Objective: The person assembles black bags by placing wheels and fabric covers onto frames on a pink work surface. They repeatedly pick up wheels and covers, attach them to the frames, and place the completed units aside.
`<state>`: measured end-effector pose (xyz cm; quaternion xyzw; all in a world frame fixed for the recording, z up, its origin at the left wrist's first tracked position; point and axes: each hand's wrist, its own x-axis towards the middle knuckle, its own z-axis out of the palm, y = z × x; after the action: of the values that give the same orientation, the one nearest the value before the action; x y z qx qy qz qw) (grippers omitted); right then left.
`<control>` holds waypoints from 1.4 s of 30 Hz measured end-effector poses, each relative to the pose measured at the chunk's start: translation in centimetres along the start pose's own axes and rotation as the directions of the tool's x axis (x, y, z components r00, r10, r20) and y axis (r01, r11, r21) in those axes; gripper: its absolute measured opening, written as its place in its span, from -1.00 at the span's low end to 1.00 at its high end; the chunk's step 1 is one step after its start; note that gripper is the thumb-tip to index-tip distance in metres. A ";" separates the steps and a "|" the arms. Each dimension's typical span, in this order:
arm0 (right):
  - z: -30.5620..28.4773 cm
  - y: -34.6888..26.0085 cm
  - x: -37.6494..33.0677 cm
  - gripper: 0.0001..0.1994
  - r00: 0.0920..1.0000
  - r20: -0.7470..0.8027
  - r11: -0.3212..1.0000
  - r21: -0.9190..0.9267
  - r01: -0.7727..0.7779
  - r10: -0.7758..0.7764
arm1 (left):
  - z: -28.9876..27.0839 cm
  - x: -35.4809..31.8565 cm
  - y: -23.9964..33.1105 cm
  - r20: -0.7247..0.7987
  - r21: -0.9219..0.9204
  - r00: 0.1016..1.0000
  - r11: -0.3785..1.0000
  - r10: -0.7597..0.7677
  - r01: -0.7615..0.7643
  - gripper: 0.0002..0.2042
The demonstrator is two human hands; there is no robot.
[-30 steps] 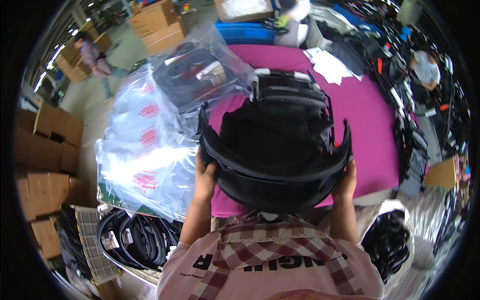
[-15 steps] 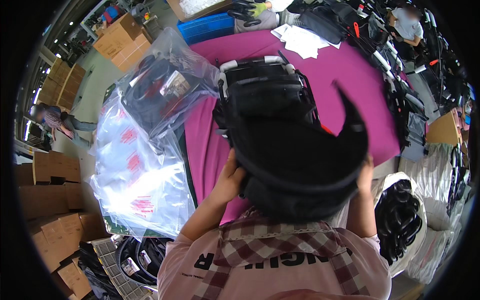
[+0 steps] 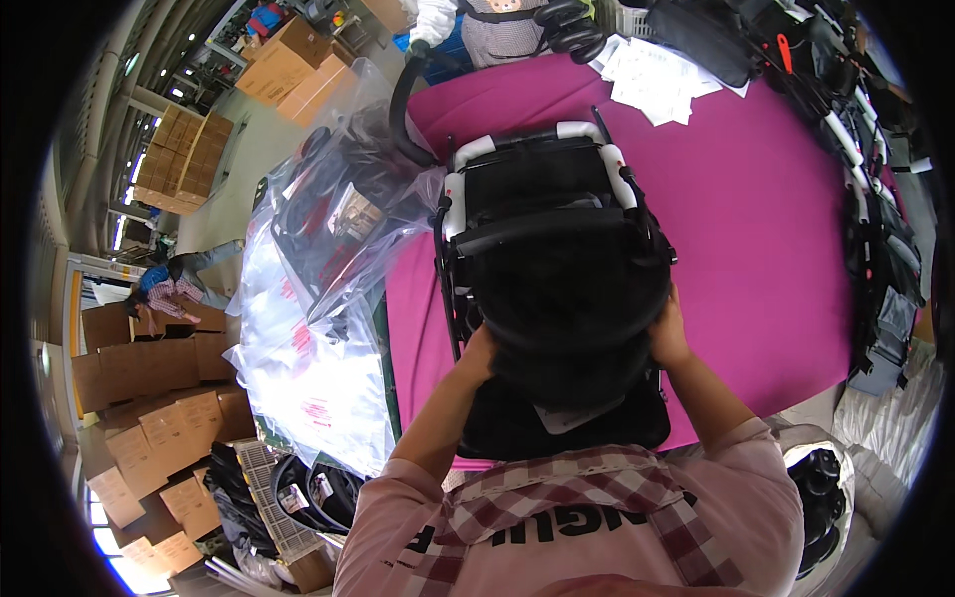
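A black folded seat frame with white padded corners (image 3: pixel 542 189) lies on the magenta table (image 3: pixel 766 249). Over its near part I hold a black curved canopy piece (image 3: pixel 567 298). My left hand (image 3: pixel 477 356) grips its left edge and my right hand (image 3: pixel 668 330) grips its right edge. Much of both hands is hidden behind the black fabric.
Clear plastic bags holding black parts (image 3: pixel 328 259) are piled to the left of the table. White papers (image 3: pixel 667 75) lie at the far side, where another person (image 3: pixel 497 25) stands. Black straps and parts (image 3: pixel 875 229) line the right edge. Cardboard boxes (image 3: pixel 149 398) are stacked at left.
The canopy piece has come down from a raised, tilted position onto the seat frame. My view has shifted, so the table's far side and the other person now show.
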<state>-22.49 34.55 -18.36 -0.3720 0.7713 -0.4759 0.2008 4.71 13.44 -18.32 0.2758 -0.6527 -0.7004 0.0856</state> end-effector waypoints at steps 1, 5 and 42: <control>-0.7 -0.6 0.0 -0.47 0.996 0.034 0.996 -0.003 0.085 -0.085 | -0.2 0.2 0.1 0.069 0.200 0.998 0.980 -0.005 -0.009 -0.39; -1.2 -1.8 -3.3 -0.41 0.994 0.058 0.985 0.148 0.087 -0.096 | 0.4 0.4 -1.0 0.199 0.421 0.980 0.904 -0.021 -0.067 -0.44; 3.6 -9.3 -6.8 -0.25 0.969 0.060 0.969 -0.045 0.244 -0.241 | -5.2 -1.9 2.1 0.072 0.227 0.992 0.967 0.102 -0.116 -0.45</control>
<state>-12.16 35.13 -12.09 -0.4813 0.7263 -0.4665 0.1525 8.42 9.53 -15.71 0.2268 -0.7461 -0.6219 0.0718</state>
